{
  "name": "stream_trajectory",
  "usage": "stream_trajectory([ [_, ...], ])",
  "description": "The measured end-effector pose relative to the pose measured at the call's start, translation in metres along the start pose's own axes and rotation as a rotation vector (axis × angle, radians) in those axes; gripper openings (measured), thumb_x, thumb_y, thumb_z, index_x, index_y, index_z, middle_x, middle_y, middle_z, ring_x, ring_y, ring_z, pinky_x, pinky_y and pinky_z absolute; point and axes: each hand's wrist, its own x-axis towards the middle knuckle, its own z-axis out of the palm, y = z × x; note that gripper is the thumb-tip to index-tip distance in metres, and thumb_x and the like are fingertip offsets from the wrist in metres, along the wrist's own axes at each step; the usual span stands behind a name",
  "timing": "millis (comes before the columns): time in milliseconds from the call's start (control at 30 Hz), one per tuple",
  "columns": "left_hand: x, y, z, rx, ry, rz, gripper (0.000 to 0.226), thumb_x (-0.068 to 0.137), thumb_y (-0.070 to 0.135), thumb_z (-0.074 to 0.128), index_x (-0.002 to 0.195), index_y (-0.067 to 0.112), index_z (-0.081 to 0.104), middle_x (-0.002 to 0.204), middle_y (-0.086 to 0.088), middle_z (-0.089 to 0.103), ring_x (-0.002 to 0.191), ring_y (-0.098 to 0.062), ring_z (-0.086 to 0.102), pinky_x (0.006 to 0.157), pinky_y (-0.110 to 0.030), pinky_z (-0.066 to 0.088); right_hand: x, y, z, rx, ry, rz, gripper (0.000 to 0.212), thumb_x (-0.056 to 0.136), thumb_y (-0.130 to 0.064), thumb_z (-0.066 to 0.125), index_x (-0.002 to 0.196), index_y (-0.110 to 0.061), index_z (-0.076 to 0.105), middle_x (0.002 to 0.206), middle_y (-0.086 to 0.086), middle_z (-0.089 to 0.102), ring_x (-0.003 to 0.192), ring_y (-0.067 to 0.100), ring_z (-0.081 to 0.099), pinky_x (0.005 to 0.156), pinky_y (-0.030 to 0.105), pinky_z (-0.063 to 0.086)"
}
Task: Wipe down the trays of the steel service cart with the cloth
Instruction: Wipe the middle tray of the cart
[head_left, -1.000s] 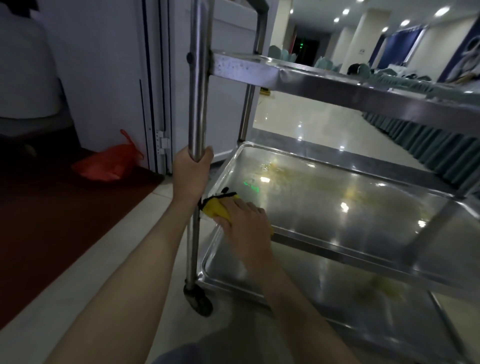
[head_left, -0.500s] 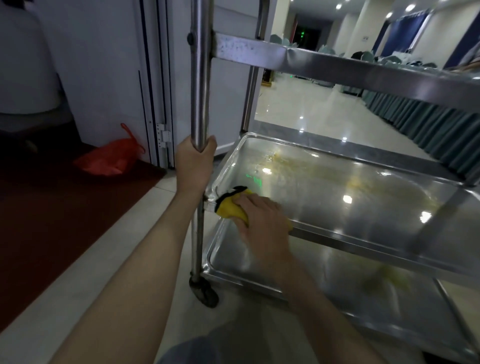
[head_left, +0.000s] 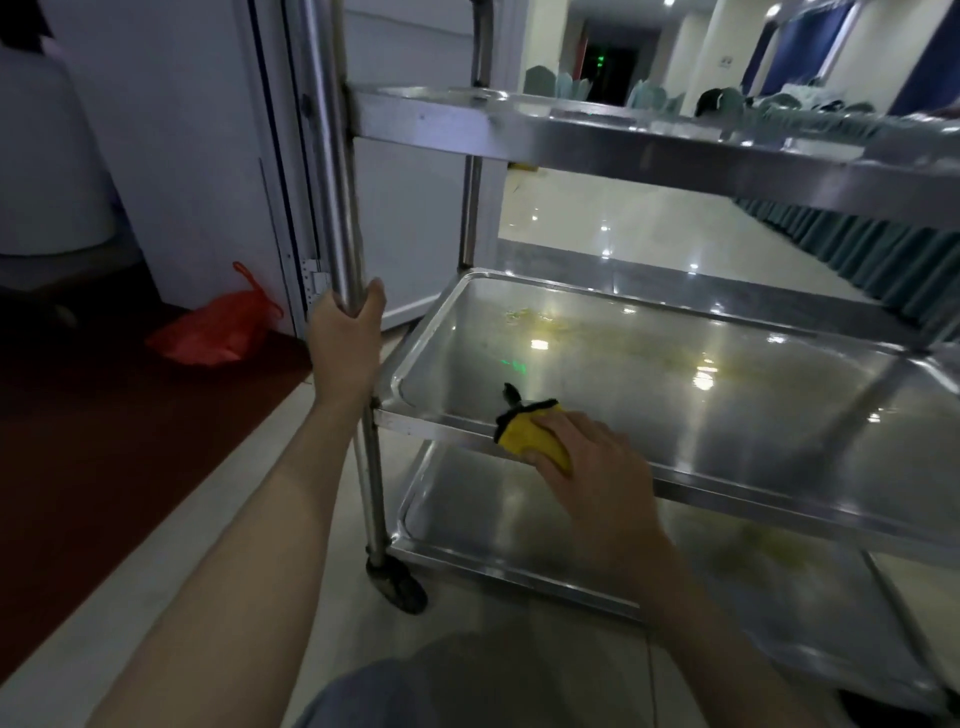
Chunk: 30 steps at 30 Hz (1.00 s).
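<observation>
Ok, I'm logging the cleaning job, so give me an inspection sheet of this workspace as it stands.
Surface: middle tray carries yellowish smears toward its far side.
Job's things: yellow cloth lies on the middle tray's near rim; bottom tray shows a faint yellowish stain; top tray seen edge-on.
Clutter: red plastic bag on the floor by the door.
Grippers: left hand grips the cart post; right hand presses the cloth.
Cables: nothing seen.
Surroundings: glossy floor, draped tables behind.

A single head-worn wide-angle camera looks forward and down, close to the service cart (head_left: 649, 332), whose near corner post (head_left: 337, 208) stands left of centre.
</observation>
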Motion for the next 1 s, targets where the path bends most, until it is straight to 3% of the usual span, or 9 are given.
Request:
stream_trajectory([
  [100,-0.004,-0.002,0.002,-0.011,0.036,0.038,0.029,0.095,0.040,0.067,0.081,0.018,0.054,0.069,-0.003,0.055,0.058,-0.010,0.054,0.055,-0.027,0.045,-0.024,0.046,-0.024,-0.018,-0.012,0.049,0.048,0.098,-0.059,0.046,0.131,-0.028,0.061,0.122,-0.004,0.068,0.102,0.019,0.065,0.088,0.035,0.048],
  [167,-0.017,0.000,0.004,0.041,0.075,0.080,0.020,0.099,0.031,0.064,0.093,0.014,0.055,0.076,0.001,0.056,0.061,-0.001,0.053,0.063,-0.020,0.047,-0.038,0.076,-0.040,-0.036,-0.003,0.080,0.048,0.097,-0.059,0.048,0.130,-0.027,0.061,0.118,-0.003,0.070,0.097,0.020,0.066,0.083,0.035,0.050],
  [233,-0.036,-0.004,0.008,0.055,0.155,0.121,0.023,0.097,0.020,0.059,0.114,0.006,0.054,0.098,-0.005,0.060,0.089,-0.011,0.059,0.088,-0.024,0.048,-0.052,0.103,-0.058,-0.063,0.022,0.118,0.047,0.094,-0.058,0.050,0.127,-0.027,0.062,0.112,-0.001,0.071,0.091,0.023,0.067,0.078,0.036,0.051],
  [300,-0.063,-0.011,0.019,0.129,0.301,0.199,0.048,0.092,0.016,0.056,0.137,0.002,0.048,0.129,-0.015,0.056,0.121,-0.027,0.053,0.112,-0.037,0.039,-0.066,0.129,-0.075,-0.083,0.041,0.154,0.047,0.092,-0.056,0.052,0.125,-0.026,0.063,0.110,0.001,0.072,0.090,0.026,0.068,0.075,0.039,0.054],
  [367,-0.099,-0.015,0.037,0.179,0.314,0.310,0.057,0.091,0.010,0.055,0.145,0.001,0.042,0.142,-0.014,0.048,0.133,-0.028,0.046,0.118,-0.038,0.033,-0.079,0.154,-0.091,-0.096,0.065,0.185,0.047,0.091,-0.055,0.053,0.123,-0.023,0.066,0.108,0.003,0.073,0.088,0.029,0.070,0.074,0.040,0.055],
  [533,-0.172,-0.004,0.113,0.377,-0.137,0.587,0.034,0.093,0.009,0.056,0.126,0.002,0.055,0.123,-0.019,0.056,0.115,-0.038,0.051,0.102,-0.046,0.042,-0.112,0.221,-0.129,-0.132,0.072,0.278,0.048,0.090,-0.057,0.053,0.121,-0.023,0.068,0.105,0.003,0.074,0.085,0.028,0.070,0.071,0.038,0.054],
  [633,-0.202,0.006,0.157,0.411,-0.306,0.674,0.025,0.091,0.001,0.064,0.115,0.007,0.061,0.114,-0.015,0.060,0.105,-0.032,0.052,0.091,-0.042,0.040,-0.127,0.259,-0.152,-0.129,0.046,0.349,0.039,0.093,-0.051,0.063,0.122,-0.025,0.067,0.107,0.002,0.072,0.087,0.029,0.070,0.071,0.040,0.056],
  [800,-0.235,0.015,0.208,0.511,-0.419,0.721,0.017,0.093,0.009,0.063,0.110,0.008,0.064,0.110,-0.013,0.063,0.104,-0.034,0.056,0.090,-0.041,0.040,-0.135,0.326,-0.188,-0.143,-0.110,0.534,0.032,0.097,-0.052,0.057,0.126,-0.038,0.057,0.115,-0.004,0.068,0.095,0.025,0.067,0.072,0.034,0.045],
  [1000,-0.239,0.010,0.222,0.577,-0.405,0.686,0.025,0.100,0.025,0.046,0.110,0.008,0.061,0.113,-0.012,0.060,0.103,-0.034,0.054,0.087,-0.046,0.043,-0.136,0.404,-0.219,-0.222,-0.206,0.854,0.039,0.095,-0.040,0.059,0.132,-0.027,0.053,0.114,0.012,0.068,0.099,0.035,0.065,0.074,0.038,0.049],
])
